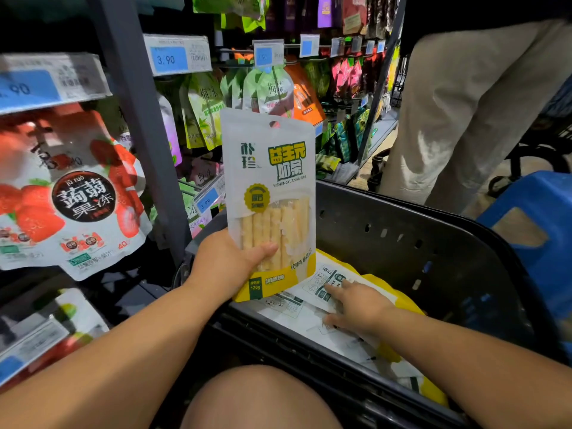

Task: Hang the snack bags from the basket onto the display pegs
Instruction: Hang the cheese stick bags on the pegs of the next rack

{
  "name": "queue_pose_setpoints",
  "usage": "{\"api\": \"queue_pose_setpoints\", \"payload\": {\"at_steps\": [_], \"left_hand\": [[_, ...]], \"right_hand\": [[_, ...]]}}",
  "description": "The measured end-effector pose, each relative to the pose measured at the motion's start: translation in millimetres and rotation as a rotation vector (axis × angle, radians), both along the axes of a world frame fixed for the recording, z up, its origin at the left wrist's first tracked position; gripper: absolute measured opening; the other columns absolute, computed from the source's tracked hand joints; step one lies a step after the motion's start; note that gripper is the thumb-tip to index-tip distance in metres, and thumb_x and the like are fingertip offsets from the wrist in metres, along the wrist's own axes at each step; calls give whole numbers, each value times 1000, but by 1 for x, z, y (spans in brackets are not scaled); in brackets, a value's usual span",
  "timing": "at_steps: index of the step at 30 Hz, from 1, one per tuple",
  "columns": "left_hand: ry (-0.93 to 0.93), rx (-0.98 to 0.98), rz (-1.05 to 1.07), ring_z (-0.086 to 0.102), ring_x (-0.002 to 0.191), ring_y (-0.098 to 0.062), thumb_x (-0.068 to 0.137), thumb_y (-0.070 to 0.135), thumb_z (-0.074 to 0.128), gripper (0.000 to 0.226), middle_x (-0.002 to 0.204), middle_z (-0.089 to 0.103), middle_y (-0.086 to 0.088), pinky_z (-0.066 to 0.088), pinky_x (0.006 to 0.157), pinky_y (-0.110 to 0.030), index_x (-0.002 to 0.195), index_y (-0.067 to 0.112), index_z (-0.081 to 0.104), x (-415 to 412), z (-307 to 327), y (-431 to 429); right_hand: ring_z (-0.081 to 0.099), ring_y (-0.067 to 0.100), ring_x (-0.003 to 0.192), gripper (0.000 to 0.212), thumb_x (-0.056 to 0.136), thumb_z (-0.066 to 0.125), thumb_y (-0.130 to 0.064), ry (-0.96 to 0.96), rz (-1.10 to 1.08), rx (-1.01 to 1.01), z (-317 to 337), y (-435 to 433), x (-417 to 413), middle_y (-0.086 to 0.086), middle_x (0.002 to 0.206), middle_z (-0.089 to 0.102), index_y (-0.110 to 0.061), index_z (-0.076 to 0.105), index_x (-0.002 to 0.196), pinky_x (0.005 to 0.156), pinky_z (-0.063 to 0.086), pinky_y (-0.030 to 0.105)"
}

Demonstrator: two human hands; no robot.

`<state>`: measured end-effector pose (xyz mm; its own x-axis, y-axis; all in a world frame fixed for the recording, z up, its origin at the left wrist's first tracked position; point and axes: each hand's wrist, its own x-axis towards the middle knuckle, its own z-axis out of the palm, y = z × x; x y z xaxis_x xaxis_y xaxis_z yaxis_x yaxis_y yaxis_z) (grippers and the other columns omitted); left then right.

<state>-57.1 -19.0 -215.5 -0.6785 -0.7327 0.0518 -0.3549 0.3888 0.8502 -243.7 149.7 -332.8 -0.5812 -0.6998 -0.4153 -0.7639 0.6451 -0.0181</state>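
Person seated low by the rack, knee in near view. L hand grips a white-and-yellow milk-stick snack bag by its lower left edge, thumb clamped across the front, fingers hidden behind. Bag held upright, above the basket's left rim, front facing the holder; hang hole at top, uncovered. R hand down inside the black basket, fingers stretched out and resting on the stack of same bags lying back-side up; no closed grasp on any yet, as far as I can tell. Display pegs far side, behind the raised bag, w/ blue price tags at the tips and green plum-jelly pouches hung on them; strawberry konjac-jelly pouch hangs close on the left. Step in hand, my read: one bag up and ready to hang, R hand picking out another. Next move prob. needs the bag lifted further and pushed away so the hole lines up w/ a peg tip, then slid on; can't tell which peg is meant for it. Holding so low, the top may flop, so a grip nearer the hole would help. Another person's trouser leg stands at far right, blue stool beside it.
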Motion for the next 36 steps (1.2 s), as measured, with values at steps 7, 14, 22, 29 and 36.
{"api": "queue_pose_setpoints", "payload": {"at_steps": [7,14,22,29,36], "left_hand": [[9,-6,-4,55,71,0,83,34,74,24,83,65,7,36,60,-9,105,24,72,0,-2,-1],[34,2,5,56,71,2,83,34,75,16,80,64,11,36,59,-9,97,28,69,0,-4,-1],[66,0,47,63,85,-14,83,32,75,23,88,69,4,41,67,-20,104,23,73,1,-5,0],[38,-12,41,58,74,-5,83,31,76,25,84,65,7,37,60,-11,105,22,72,-2,-6,1],[76,38,27,51,69,13,81,28,78,18,77,62,19,37,55,1,97,28,69,-1,-7,0]], "right_hand": [[33,30,144,56,104,36,-47,-18,74,-31,2,-1,2,7,162,28,-29,26,156,115,33,41],[58,24,118,45,106,32,-40,17,41,-118,23,-5,-8,3,145,54,-37,36,151,94,51,36],[59,22,120,38,105,39,-40,-49,-187,-540,64,1,-27,-3,136,61,-41,49,142,96,50,35],[57,20,110,35,106,42,-26,-82,-368,-906,94,9,-36,3,125,65,-23,56,138,84,42,27],[49,13,74,19,104,44,-15,-77,-441,-1401,141,19,-17,-6,78,55,-11,59,95,64,39,16]]}}
